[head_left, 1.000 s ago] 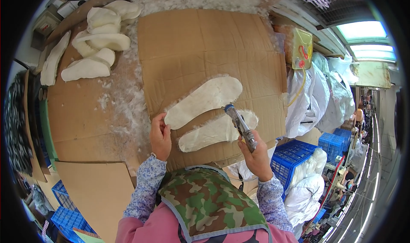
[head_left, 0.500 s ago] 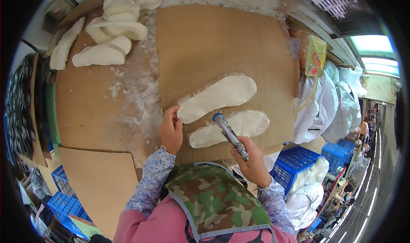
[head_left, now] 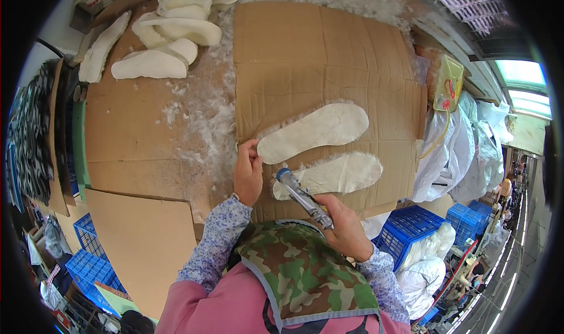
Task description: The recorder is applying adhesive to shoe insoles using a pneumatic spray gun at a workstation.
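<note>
My left hand (head_left: 248,174) pinches the heel edge of a white fuzzy-edged insole (head_left: 314,134), which lies aslant on brown cardboard. In my right hand (head_left: 348,229) is a silver cylindrical hand tool with a blue end (head_left: 306,200); my fingers wrap round its near end. The blue end points away and to the left, over the gap below the upper insole's heel. A second white insole (head_left: 341,174) lies nearer me, its heel partly behind the tool. Whether the tool touches either insole I cannot tell.
More white insoles (head_left: 176,31) are piled at the far left. Loose white fluff (head_left: 205,128) covers the board beside the cardboard sheet (head_left: 282,46). A blue crate (head_left: 405,231) and white bags stand at the right. A yellow can (head_left: 448,84) with a hose sits at the far right.
The tool's blue end has swung left and nearer me, from the insoles' middle to their heels. My left hand keeps its pinch. The whole view has shifted slightly.
</note>
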`<act>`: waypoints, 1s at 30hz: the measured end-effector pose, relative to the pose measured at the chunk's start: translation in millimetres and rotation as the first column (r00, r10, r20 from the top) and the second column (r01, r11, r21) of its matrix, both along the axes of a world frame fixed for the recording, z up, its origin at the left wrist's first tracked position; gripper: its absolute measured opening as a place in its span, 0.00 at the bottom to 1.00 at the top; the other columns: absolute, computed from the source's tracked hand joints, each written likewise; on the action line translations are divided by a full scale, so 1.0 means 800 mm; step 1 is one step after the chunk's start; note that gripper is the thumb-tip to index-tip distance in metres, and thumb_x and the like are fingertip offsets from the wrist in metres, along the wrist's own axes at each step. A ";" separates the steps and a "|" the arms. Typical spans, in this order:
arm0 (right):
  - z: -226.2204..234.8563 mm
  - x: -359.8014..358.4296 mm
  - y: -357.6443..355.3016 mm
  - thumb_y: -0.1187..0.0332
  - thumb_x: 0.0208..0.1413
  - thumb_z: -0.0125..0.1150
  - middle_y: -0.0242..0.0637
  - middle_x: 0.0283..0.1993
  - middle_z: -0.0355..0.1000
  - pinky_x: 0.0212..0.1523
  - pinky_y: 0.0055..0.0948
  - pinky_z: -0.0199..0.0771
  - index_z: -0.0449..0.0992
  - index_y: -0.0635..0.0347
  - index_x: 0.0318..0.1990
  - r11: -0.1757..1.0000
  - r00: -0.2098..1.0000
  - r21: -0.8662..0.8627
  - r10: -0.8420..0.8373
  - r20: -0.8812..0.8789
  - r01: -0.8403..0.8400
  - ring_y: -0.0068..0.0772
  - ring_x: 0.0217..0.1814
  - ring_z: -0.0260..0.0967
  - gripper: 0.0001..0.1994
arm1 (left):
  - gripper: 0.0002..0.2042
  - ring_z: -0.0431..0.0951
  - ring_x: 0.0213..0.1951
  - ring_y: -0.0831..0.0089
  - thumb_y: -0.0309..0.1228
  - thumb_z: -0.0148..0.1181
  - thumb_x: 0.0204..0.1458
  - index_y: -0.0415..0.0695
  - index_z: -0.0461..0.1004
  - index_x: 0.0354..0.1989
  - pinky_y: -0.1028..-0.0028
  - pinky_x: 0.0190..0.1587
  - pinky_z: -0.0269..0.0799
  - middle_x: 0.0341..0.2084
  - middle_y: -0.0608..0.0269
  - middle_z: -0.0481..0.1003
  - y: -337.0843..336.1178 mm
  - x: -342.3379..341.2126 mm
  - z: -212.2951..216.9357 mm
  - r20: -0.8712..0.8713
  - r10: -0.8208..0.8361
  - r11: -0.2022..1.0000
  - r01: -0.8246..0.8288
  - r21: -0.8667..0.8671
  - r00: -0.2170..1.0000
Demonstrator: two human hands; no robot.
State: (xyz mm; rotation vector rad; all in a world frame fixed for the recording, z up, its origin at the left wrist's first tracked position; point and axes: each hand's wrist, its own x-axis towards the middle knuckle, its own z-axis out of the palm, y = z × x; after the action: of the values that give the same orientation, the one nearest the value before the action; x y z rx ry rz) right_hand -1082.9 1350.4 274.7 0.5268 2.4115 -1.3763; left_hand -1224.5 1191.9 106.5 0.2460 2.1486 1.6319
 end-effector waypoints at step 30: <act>-0.023 0.012 0.087 0.74 0.59 0.59 0.41 0.31 0.73 0.33 0.32 0.69 0.69 0.62 0.49 0.919 0.937 0.186 -0.337 -0.091 0.349 0.38 0.30 0.70 0.12 | 0.16 0.71 0.33 0.71 0.17 0.50 0.56 0.40 0.67 0.53 0.73 0.39 0.70 0.31 0.60 0.72 0.004 -0.002 0.005 0.040 -0.006 1.000 0.005 0.021 0.999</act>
State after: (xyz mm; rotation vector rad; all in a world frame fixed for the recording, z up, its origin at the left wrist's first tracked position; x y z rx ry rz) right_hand -1073.2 1419.7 256.3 1.0186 2.6116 -1.2947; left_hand -1225.8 1195.1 110.5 0.2232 2.1002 1.6438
